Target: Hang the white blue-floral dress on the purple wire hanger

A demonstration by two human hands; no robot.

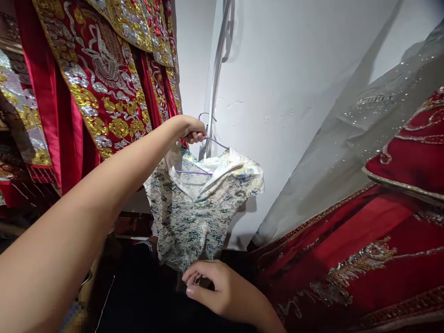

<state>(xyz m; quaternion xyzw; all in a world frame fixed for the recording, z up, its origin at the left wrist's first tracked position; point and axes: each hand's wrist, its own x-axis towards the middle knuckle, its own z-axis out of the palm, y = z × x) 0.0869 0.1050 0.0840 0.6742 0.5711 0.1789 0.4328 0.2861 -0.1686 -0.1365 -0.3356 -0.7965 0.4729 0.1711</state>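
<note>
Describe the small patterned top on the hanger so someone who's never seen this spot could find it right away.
Find the white wall between the red embroidered robes. In front of it hangs the small top on a thin purple hanger, held by the left hand. It alone is pale, with a blue-green pattern, not red and gold.

We see the white wall [294, 92] brightly and evenly lit, with soft grey shadows falling across it from the upper right and a small shadow beside the patterned dress [194, 212]. Below the wall, the floor area sinks into near black with no detail. Left of the wall, the gold embroidery on the red robes [100, 78] glints with small highlights. The left forearm [69, 231], closest to us, looks soft and stretched, and lines bend toward the frame edges.
</note>
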